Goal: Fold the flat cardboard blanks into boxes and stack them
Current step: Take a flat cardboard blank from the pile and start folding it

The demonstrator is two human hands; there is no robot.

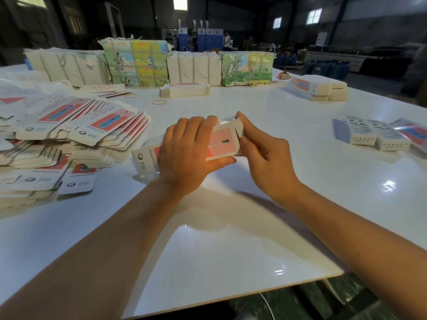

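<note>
A white and pink carton (223,144), partly formed into a box, is held just above the white table (231,239) at the centre. My left hand (189,155) grips its middle, fingers over the top and thumb under the front edge. My right hand (261,153) is at its right end, with fingertips on the small end flap (239,127). A big loose heap of flat blanks (69,135) lies on the left. Finished boxes (376,135) lie side by side at the right.
Strapped paper bundles (136,63) line the table's far side, with a small pile of blanks (184,90) and two rubber bands (159,102) in front. More white boxes (318,87) sit far right. The table's near edge (231,299) runs diagonally below my arms.
</note>
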